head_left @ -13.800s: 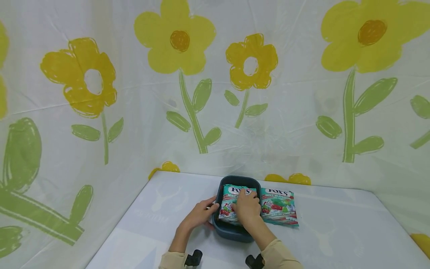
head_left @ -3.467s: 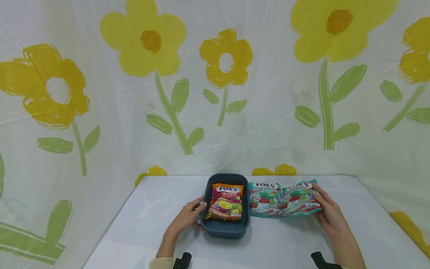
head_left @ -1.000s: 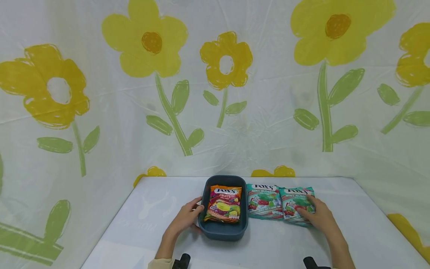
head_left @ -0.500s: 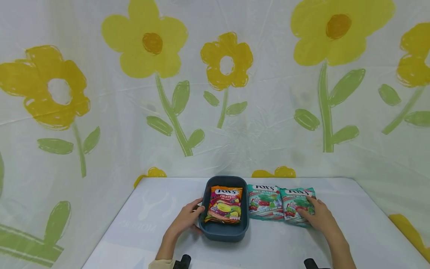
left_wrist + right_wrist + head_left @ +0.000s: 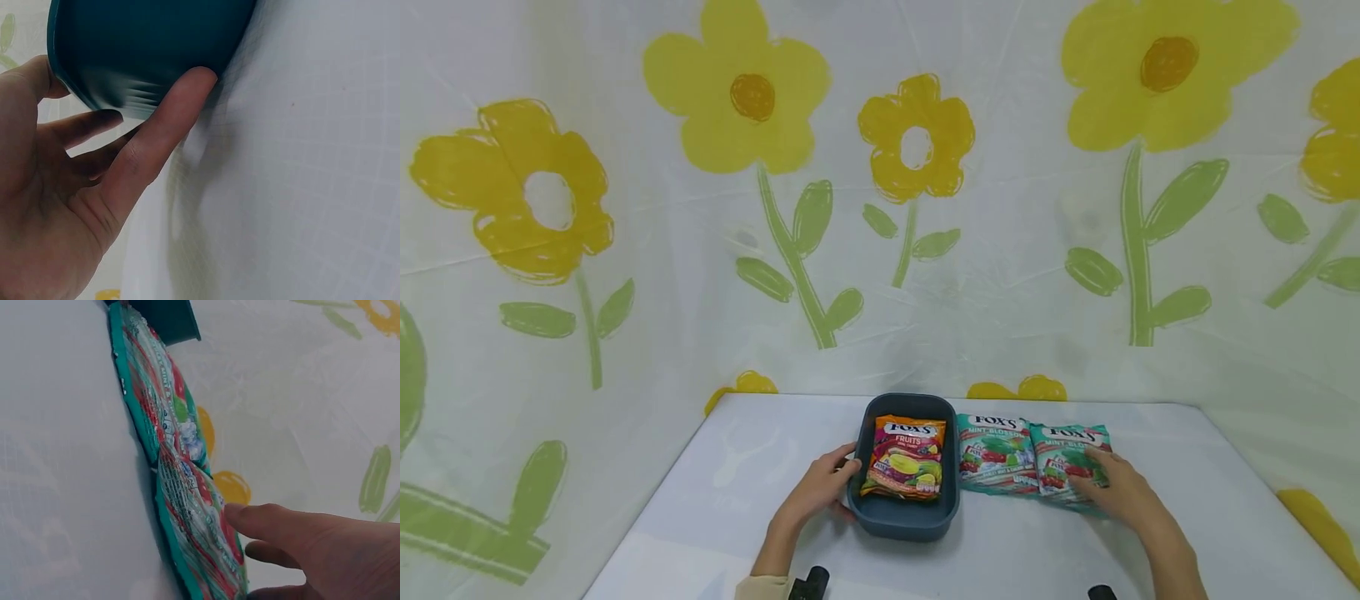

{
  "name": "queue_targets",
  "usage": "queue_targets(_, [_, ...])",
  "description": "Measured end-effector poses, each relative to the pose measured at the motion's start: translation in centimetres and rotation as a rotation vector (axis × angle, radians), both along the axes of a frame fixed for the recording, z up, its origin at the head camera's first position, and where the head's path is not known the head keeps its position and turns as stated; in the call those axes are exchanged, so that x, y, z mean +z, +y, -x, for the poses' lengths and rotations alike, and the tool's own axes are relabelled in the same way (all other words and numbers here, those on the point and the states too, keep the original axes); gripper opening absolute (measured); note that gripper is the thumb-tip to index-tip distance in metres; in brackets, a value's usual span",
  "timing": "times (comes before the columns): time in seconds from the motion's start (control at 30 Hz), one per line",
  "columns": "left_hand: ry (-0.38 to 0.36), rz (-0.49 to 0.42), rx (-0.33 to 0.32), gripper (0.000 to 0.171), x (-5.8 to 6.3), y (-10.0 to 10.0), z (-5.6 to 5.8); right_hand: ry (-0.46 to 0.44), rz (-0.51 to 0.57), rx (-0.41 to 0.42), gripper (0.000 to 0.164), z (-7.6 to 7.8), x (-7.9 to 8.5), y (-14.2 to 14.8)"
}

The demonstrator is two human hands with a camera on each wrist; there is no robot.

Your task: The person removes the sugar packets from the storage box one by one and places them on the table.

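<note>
In the head view, a dark blue-green plastic box (image 5: 904, 527) stands on the table. Inside lies an orange and purple bag of Fox's Fruits candy (image 5: 906, 458). My left hand (image 5: 816, 490) touches the box's left side, its fingers (image 5: 169, 119) stretched along the wall. Right of the box lies a teal bag of Fox's Mint Blossom candy (image 5: 996, 454), and a second mint candy bag (image 5: 1063, 454) is set close against it. My right hand (image 5: 1123, 493) rests at the second bag's right side, fingers loosely spread, a fingertip at its front in the right wrist view.
The white table (image 5: 1000, 558) ends at a back edge close behind the box and bags. A white curtain (image 5: 1015, 333) printed with yellow flowers hangs behind and along the left side.
Long before, my right hand was on a mint bag inside the box. Later it held the right-hand mint bag tilted; that bag now lies flat. In the last second, only the view shifts slightly.
</note>
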State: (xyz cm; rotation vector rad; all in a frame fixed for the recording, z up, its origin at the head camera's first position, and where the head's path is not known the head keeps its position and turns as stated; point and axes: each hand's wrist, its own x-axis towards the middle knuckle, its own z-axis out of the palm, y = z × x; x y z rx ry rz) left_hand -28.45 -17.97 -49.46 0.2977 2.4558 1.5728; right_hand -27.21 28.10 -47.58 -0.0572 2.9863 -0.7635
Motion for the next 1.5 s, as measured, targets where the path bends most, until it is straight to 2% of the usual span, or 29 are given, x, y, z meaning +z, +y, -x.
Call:
queue_targets(0.2, [0.005,-0.005,0.001,0.056,-0.1,0.0,0.0,-0.033,0.003,0.086,0.074,-0.3,0.8,0.0])
queue_targets(0.33, [0.011,0.002,-0.001,0.056,-0.2,0.0,0.0,-0.081,-0.052,0.133,0.072,-0.3,1.8,0.0])
queue_targets(0.63, [-0.001,0.008,-0.001,0.055,-0.3,0.2,-0.1,-0.194,-0.109,0.158,0.072,-0.2,3.9,-0.3])
queue_targets(0.83, [-0.010,0.002,0.000,0.056,0.0,0.4,-0.1,-0.203,-0.096,0.184,0.069,-0.1,4.7,-0.7])
queue_targets(1.1, [-0.006,0.011,0.004,0.055,-0.1,0.2,-0.1,-0.229,0.000,0.232,0.067,-0.1,6.0,-1.5])
queue_targets(1.5, [-0.002,0.012,-0.002,0.056,0.0,0.2,-0.2,-0.224,-0.015,0.265,0.069,-0.2,7.7,-3.1])
